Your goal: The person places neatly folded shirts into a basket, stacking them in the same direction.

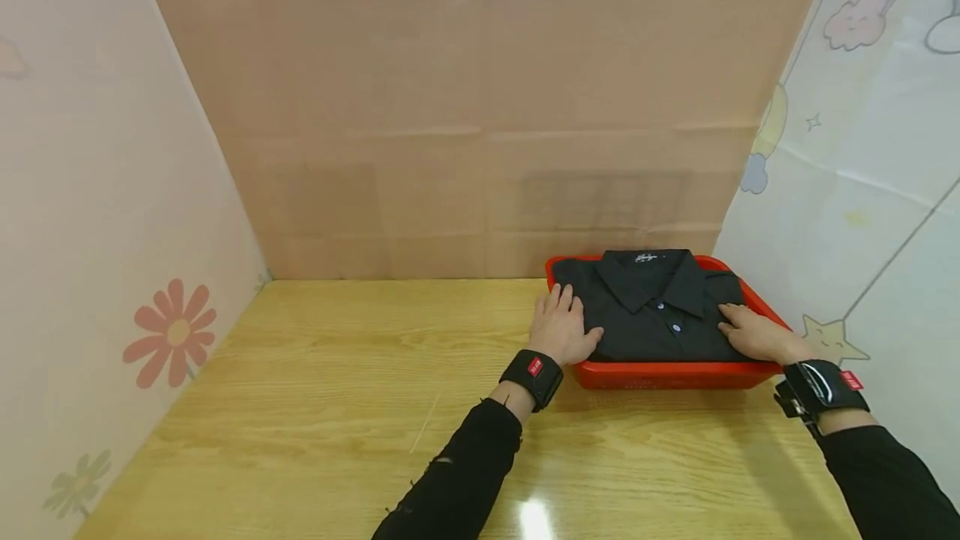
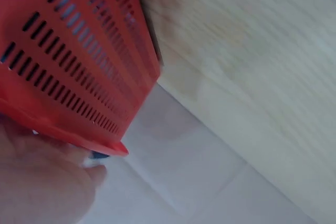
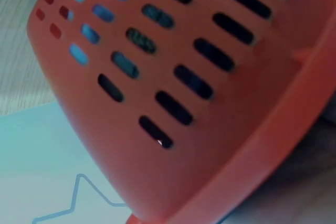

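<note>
A folded black collared shirt (image 1: 637, 327) with pale buttons lies collar up in a red plastic basket (image 1: 678, 375), filling it to the rim. My left hand (image 1: 561, 327) reaches over the basket's left side, its fingers extended along the shirt's edge and the thumb spread across the cloth. On the opposite side my right hand (image 1: 757, 333) lies over the rim, fingertips on the shirt's right part. In the left wrist view the slotted basket wall (image 2: 79, 51) stands beside my fingers. The right wrist view shows mostly the basket's slotted side (image 3: 173, 77), with that hand largely hidden behind the rim.
The basket stands at the back right of a wooden table (image 1: 322, 390), close to a brown paper-covered back wall (image 1: 420, 148) and a white patterned right wall (image 1: 862, 215). Another white wall with flowers (image 1: 90, 190) borders the table's left.
</note>
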Action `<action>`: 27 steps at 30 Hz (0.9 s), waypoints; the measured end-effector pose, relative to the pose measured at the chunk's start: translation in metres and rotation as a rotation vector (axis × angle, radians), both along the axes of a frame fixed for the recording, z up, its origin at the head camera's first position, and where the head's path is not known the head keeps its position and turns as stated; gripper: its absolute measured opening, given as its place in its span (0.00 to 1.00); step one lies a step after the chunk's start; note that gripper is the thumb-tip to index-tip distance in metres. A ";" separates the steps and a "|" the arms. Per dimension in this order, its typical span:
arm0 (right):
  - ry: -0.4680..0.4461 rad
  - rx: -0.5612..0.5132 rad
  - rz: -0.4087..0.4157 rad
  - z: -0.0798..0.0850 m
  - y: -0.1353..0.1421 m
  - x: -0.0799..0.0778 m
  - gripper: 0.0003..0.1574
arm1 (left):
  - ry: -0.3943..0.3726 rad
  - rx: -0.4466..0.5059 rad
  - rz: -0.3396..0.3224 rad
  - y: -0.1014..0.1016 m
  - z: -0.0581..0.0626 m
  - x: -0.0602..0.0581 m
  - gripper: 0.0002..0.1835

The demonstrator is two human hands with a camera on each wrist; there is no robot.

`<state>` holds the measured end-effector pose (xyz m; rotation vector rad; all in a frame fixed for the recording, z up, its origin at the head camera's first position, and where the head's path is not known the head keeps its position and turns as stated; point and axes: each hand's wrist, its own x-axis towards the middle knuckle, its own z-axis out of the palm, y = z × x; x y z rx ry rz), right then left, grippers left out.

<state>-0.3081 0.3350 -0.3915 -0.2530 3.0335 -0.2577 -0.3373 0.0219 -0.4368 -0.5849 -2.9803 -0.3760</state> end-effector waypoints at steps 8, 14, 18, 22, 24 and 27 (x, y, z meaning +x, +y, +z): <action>0.015 0.017 -0.011 -0.003 0.000 -0.001 0.34 | -0.025 -0.057 -0.025 0.002 0.000 -0.004 0.41; 0.039 0.046 -0.004 -0.006 -0.001 0.002 0.34 | -0.038 -0.020 -0.040 0.000 -0.004 -0.005 0.39; 0.061 0.071 -0.017 -0.003 -0.006 0.003 0.34 | -0.062 0.072 -0.072 -0.003 -0.007 -0.007 0.37; 0.083 0.048 -0.053 0.000 -0.015 0.005 0.40 | -0.070 0.151 -0.105 -0.008 -0.008 -0.007 0.36; 0.095 0.026 -0.066 0.001 -0.020 0.006 0.43 | -0.068 0.168 -0.122 -0.011 -0.008 -0.007 0.36; 0.113 0.006 -0.062 0.003 -0.027 0.006 0.46 | -0.056 0.165 -0.151 -0.016 -0.008 -0.006 0.36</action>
